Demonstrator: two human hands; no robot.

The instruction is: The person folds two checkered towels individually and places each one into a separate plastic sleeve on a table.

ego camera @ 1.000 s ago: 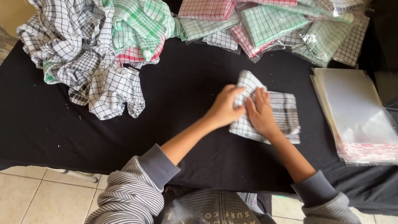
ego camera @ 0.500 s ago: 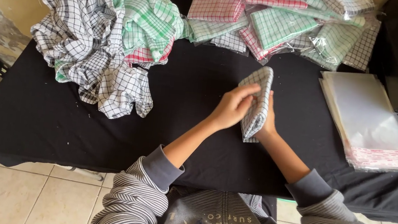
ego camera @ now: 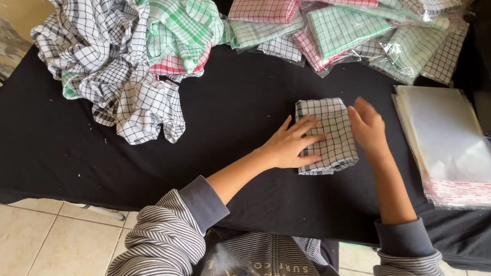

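Black-covered desk. A folded checked cloth lies under the hands; loose checked cloths far left, bagged cloths beyond, clear bags right.

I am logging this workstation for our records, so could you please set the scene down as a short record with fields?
Surface: table with a black cloth
Left hand: flat on the folded checked cloth
Right hand: at the right edge of the folded checked cloth, fingers spread
Far left: loose heap of checked cloths, black, green and red on white
Far middle: bagged folded cloths, red, green and grey
Right: stack of clear plastic bags
Clothing: striped sleeves
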